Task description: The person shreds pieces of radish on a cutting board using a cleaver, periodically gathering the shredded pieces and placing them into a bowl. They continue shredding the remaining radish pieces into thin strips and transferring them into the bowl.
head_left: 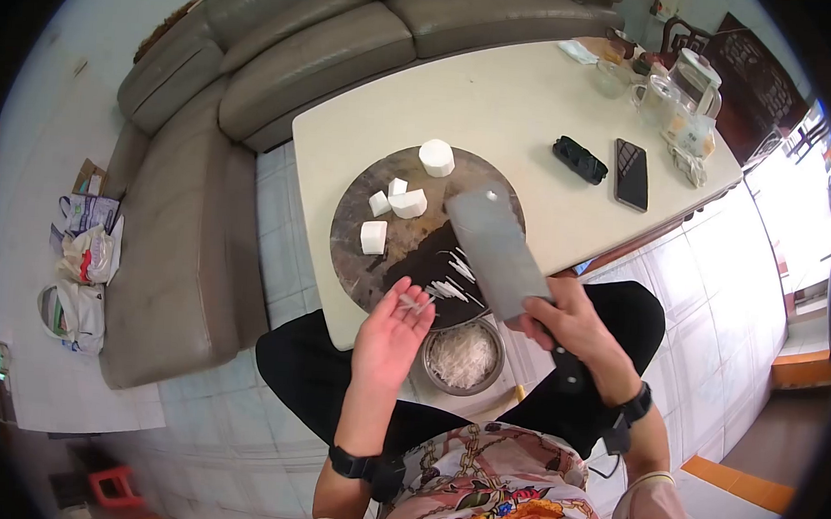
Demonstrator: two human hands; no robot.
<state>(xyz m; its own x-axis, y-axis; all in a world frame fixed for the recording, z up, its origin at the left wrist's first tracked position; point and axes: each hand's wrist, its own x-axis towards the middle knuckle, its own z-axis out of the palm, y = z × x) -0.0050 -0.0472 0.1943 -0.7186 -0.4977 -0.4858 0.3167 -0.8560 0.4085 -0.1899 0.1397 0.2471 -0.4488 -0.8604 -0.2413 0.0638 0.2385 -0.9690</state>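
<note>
My right hand [572, 326] is closed around the dark handle of a cleaver [497, 245], whose broad blade lies over the right side of a round chopping board [353, 195]. My left hand [388, 338] is palm up with fingers stretched out near the board's front edge, a few white radish shreds [415, 303] resting on the fingers. More radish shreds [450, 289] lie on the wet dark part of the board. Chunks of white radish [436, 157] stand farther back on it. Below the board's front edge, between my knees, sits a metal bowl [426, 371] full of shreds.
The board is on a cream table [499, 95]. A phone [631, 174] and a black case-like object [579, 161] lie at right, with a clear pitcher [695, 82] and glass cups behind. A grey sofa [318, 62] runs along the back and left. Bags [87, 252] stand beyond it.
</note>
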